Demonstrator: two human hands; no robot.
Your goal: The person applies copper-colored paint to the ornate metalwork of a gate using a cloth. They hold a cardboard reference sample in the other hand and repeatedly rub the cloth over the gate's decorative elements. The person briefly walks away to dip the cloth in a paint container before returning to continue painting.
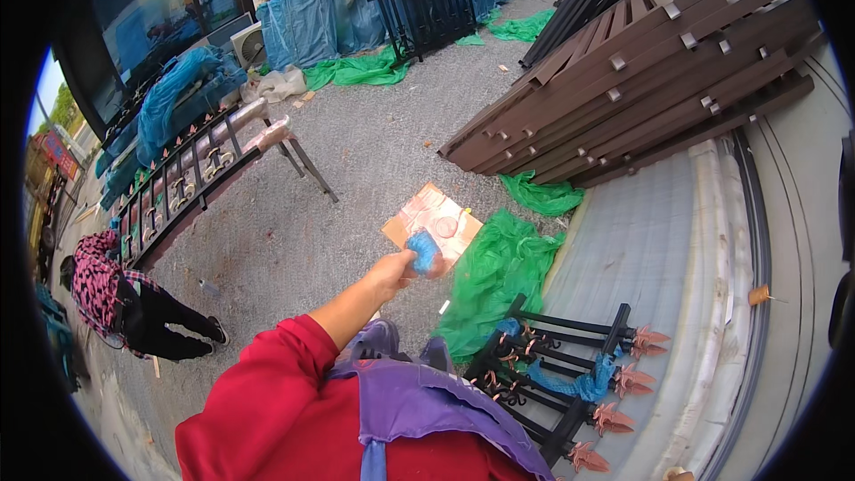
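My left hand (392, 272) reaches forward from a red sleeve. Its fingers are closed on a small roll-like bundle (422, 248), bright blue with a pinkish, glossy end; its exact kind is unclear. Just beyond the bundle, a flat piece of cardboard (411, 216) lies on the ground, smeared copper-pink, with a round shape on it. My right hand is out of view. To the right of my feet lies a black metal fence panel (570, 419) with copper-coloured spear tips (634, 380) and blue plastic film (583, 383) wound about its bars.
Green netting (499, 272) lies crumpled beside the cardboard. A tall stack of brown slatted panels (614, 80) stands at the right. At the left, a person in a pink patterned top (96, 276) bends beside another fence panel (191, 183) on a stand. Blue-wrapped goods (307, 27) line the back.
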